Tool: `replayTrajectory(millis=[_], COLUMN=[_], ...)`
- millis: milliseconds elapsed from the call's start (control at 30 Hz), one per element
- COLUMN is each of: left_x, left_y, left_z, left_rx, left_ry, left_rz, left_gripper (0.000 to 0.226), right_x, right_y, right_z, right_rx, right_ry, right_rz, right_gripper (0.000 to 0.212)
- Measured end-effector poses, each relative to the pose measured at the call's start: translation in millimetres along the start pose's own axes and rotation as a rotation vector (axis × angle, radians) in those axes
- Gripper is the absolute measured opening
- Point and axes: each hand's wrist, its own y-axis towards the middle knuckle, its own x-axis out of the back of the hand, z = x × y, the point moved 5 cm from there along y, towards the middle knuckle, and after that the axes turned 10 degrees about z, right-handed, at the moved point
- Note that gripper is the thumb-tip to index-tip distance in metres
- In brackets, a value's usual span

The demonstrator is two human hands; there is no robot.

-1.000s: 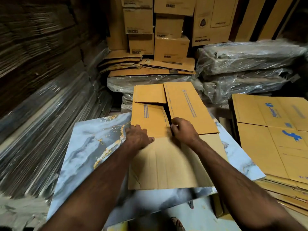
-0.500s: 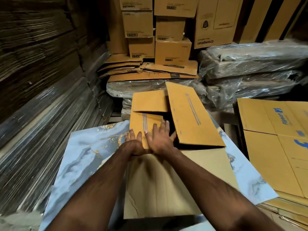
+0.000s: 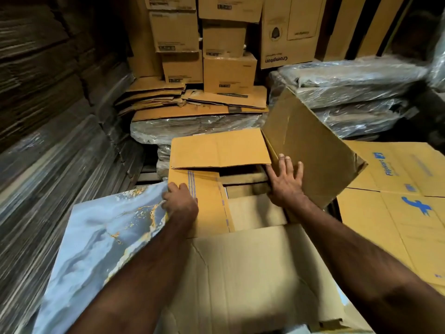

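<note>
Item in hand: cardboard box, plain brown corrugated board, lying on the marbled blue-grey desk directly before me, top open. My left hand grasps the blue-striped left flap at its outer edge, fingers curled over it. My right hand is released, fingers straight and spread, pressing the right flap, which stands tilted outward. The far flap lies about level across the opening. Surroundings: flattened printed cartons just to the right, glossy plastic-wrapped bundles behind, stacked sealed boxes at the back. The box interior is shadowed and I cannot make it out; its near end is cut off by the lower edge.
</note>
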Motion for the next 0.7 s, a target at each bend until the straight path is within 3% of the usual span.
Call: replayTrajectory(millis=[200, 367, 467, 567, 700], left_x=[-8, -11, -2, 8, 19], left_y=[27, 45, 48, 54, 68], left_z=[-8, -4, -7, -15, -15], left_rx=[0.062, 0.106, 0.091, 0.089, 0.119], left_ry=[-0.019, 0.019, 0.078, 0.072, -0.169], left_rz=[0.114, 0.24, 0.234, 0.186, 0.049], left_gripper=[0.089, 0.102, 0.098, 0.088, 0.073], right_x=[-10, -30, -32, -26, -13], right_y=[16, 30, 32, 35, 38], right_z=[-9, -32, -35, -30, 10], right_rx=[-0.04, -0.056, -0.015, -0.053, 0.07], right_ry=[-0.023, 0.088, 0.149, 0.046, 0.053], right_rz=[0.045, 0.2, 0.195, 0.206, -0.016], right_gripper=[0.087, 0.103, 0.099, 0.098, 0.087])
